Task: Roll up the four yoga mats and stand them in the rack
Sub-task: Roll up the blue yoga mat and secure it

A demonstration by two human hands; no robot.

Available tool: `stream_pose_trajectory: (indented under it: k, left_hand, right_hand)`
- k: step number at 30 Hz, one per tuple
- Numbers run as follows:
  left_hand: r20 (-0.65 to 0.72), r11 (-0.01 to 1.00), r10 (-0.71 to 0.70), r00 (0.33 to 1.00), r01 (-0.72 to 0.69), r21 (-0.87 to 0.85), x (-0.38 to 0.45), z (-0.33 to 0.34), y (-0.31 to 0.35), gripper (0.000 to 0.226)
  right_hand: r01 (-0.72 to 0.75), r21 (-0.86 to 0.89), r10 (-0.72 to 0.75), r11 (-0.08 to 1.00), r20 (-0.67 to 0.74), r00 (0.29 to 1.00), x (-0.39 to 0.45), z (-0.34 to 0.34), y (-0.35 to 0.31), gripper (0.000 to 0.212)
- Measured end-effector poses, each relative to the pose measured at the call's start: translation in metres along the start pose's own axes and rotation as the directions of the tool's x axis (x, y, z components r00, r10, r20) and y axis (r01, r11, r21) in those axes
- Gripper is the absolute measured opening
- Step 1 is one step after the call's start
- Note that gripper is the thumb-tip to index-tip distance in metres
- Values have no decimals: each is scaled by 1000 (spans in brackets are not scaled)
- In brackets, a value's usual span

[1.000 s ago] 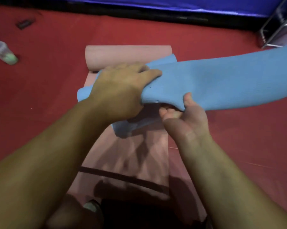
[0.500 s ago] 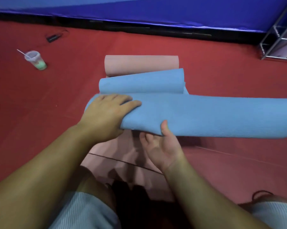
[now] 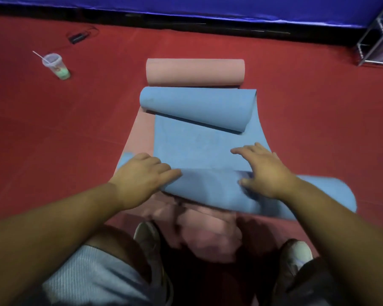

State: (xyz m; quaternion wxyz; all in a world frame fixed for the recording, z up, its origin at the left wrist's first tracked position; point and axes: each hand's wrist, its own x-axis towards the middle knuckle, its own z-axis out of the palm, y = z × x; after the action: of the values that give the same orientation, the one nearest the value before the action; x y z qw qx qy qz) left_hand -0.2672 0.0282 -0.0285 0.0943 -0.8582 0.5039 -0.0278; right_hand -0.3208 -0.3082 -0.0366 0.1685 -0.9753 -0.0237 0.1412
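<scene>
A blue yoga mat (image 3: 199, 149) lies on the red floor over a pink mat (image 3: 139, 133). The blue mat's near end is a roll (image 3: 210, 186) lying crosswise and sticking out to the right. Its far end curls up into a loose roll (image 3: 197, 104). My left hand (image 3: 142, 175) grips the near roll's left part, fingers curled over it. My right hand (image 3: 263, 171) rests on top of the roll with fingers spread forward onto the flat blue sheet. Beyond lies the pink mat's own rolled end (image 3: 195, 71).
A metal rack (image 3: 380, 40) stands at the far right by the blue padded wall (image 3: 186, 5). A plastic cup with a straw (image 3: 56, 66) and a black device with a cable (image 3: 77, 37) sit on the floor at the left. My shoes (image 3: 146, 237) are just behind the mats.
The blue roll came down from the air onto the flat mat. My right hand went from under the roll to on top of it. My left hand stayed on the roll.
</scene>
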Motion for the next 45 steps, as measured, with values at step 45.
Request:
stream_pose_trajectory:
  k: [45]
  left_hand:
    - [565,742,-86,821,431,-513,56,-13,75,68]
  right_hand:
    - [136,-311,-85,941,173,981,-45,39,-25,62]
